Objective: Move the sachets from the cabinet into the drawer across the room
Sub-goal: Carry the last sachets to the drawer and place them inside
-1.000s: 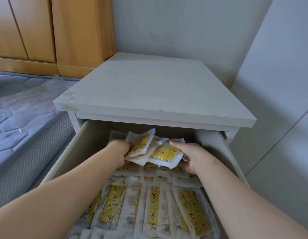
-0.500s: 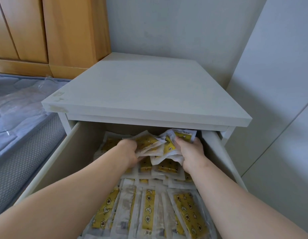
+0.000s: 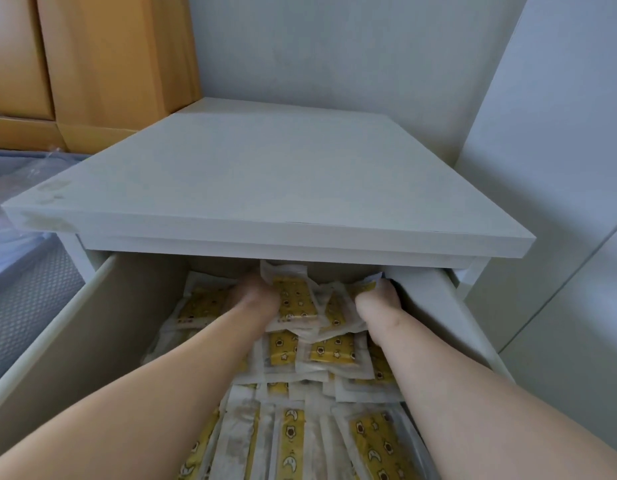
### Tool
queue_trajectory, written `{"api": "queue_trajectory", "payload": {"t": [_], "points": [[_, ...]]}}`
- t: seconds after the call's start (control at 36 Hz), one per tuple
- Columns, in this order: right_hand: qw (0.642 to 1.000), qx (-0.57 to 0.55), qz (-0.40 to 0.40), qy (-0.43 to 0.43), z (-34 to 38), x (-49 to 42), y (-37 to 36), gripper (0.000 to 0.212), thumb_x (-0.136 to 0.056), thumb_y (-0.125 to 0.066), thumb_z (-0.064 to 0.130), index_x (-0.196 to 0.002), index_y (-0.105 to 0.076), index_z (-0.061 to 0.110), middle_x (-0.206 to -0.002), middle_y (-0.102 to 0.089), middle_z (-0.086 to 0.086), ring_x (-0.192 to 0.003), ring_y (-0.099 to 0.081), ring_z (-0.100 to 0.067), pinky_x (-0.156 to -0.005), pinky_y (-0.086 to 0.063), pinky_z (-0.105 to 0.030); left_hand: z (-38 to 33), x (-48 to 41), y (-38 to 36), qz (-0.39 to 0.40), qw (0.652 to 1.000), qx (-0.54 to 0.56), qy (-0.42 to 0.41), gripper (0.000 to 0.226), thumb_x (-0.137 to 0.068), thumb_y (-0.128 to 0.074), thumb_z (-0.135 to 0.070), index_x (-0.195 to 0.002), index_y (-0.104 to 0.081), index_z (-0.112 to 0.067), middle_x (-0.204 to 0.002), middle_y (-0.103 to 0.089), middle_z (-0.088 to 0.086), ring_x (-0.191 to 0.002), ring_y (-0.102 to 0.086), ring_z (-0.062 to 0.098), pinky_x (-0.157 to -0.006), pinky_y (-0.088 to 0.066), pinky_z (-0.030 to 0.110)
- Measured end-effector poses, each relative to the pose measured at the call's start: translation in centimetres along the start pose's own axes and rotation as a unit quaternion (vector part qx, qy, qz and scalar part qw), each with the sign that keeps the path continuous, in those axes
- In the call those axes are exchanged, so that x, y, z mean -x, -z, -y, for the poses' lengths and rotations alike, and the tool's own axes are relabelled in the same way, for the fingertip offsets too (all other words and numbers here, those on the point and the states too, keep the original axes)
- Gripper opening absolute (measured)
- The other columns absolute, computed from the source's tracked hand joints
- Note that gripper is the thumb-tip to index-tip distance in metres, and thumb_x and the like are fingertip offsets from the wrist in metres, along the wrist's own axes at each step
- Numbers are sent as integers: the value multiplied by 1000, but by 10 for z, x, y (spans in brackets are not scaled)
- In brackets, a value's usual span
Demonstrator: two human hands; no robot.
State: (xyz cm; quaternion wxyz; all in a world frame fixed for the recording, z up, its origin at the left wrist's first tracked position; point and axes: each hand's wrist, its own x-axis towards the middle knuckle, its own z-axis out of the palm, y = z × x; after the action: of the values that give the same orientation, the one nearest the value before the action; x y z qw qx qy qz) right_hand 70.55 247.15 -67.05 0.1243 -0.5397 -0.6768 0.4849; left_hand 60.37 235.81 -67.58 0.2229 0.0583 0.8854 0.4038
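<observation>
Sachets (image 3: 289, 441): white packs with yellow printed strips, all in the open drawer (image 3: 75, 341). The front rows lie flat, long sides together, running front to back. Behind them a looser layer lies crosswise and overlapping. At the very back a crumpled bundle (image 3: 295, 301) sits on top of that layer, partly under the front edge of the surface (image 3: 265, 174) above the drawer.

Your left hand (image 3: 257, 299) is on the bundle's left side, fingers curled into it, grip clamped on the packs. Your right hand (image 3: 378, 303) is on the bundle's right side, close to the right drawer wall, grip wrapped round the packs. Its fingertips are hidden behind them and under the surface edge. Both forearms reach in over the flat rows, apart from each other.

The surface is pale grey-white, scuffed at its front-left corner. Left of the drawer is a mattress (image 3: 26, 289) with a mesh side and a plastic-wrapped top. Behind that stands a wooden wardrobe (image 3: 109, 64). To the right is a pale panel (image 3: 559, 168).
</observation>
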Motion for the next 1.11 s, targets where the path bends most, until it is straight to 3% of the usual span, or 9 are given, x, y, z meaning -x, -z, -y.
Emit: {"api": "queue_trajectory", "payload": {"t": [0.08,0.19,0.25,0.31,0.44,0.58,0.69,0.89,1.11], "points": [[996,74,-17,48,-3,-4,-2,50,-94,-39,-2,-143,-30,7,-141,-43,-14,-128,-45,-30,-95,-42,-32,6,-7,-7,-36,984,-159,-78,19,-94,-40,-4,-107,-53,-10,-78,-50,3,-66,-51,14,-54,-42,24],[981,163,-27,99,-6,1,-4,49,-99,-30,3,-147,-22,10,-145,-38,-12,-129,-43,-28,-92,-43,-29,13,1,-7,-36,941,-284,-179,52,-91,-44,-4,-138,-32,-24,-112,-57,6,-107,-55,25,-82,-50,36],[962,229,-37,142,-9,3,-7,46,-99,-30,7,-145,-28,11,-152,-27,-10,-137,-31,-27,-106,-34,-34,15,6,-5,-16,906,-345,-244,60,-93,-45,-12,-146,-23,-32,-147,-33,4,-135,-32,28,-108,-33,45],[937,300,-21,177,-10,7,-7,44,-101,-30,15,-144,-36,17,-156,-19,-5,-143,-17,-26,-114,-21,-39,13,12,-4,47,877,-376,-295,46,-100,-34,-30,-145,-27,-37,-158,-8,-4,-145,-8,28,-116,-9,47],[903,359,130,197,-15,22,-8,45,-101,-29,32,-146,-28,29,-155,-25,-1,-142,-22,-28,-116,-18,-45,20,17,-7,188,853,-393,-287,62,-94,-25,-59,-149,-7,-38,-159,6,-8,-145,11,23,-117,1,44],[900,356,188,167,-25,23,-7,58,-100,-31,33,-151,-4,25,-160,-4,2,-145,-11,-28,-118,-16,-44,36,11,-2,169,839,-390,-341,51,-102,-26,-38,-149,-6,-37,-158,7,-11,-146,6,18,-118,0,36],[903,354,197,145,-26,19,-4,61,-98,-31,25,-151,-2,26,-160,-4,-2,-145,-14,-28,-117,-20,-45,35,13,3,135,842,-373,-366,49,-101,-31,-24,-147,-19,-35,-158,-5,-12,-146,-5,13,-119,-7,34],[880,422,142,163,-26,4,-2,57,-99,-28,9,-152,-11,22,-160,0,2,-146,1,-28,-119,-14,-42,29,21,7,209,806,-460,-308,82,-84,-35,-72,-148,4,-39,-156,17,-13,-145,15,13,-116,10,46],[894,386,93,207,-32,22,-2,59,-96,-32,9,-151,-15,23,-160,-2,2,-146,-3,-27,-118,-14,-42,32,19,-13,203,821,-450,-286,80,-87,-31,-68,-147,13,-38,-153,27,-10,-141,26,18,-112,16,52]]}}
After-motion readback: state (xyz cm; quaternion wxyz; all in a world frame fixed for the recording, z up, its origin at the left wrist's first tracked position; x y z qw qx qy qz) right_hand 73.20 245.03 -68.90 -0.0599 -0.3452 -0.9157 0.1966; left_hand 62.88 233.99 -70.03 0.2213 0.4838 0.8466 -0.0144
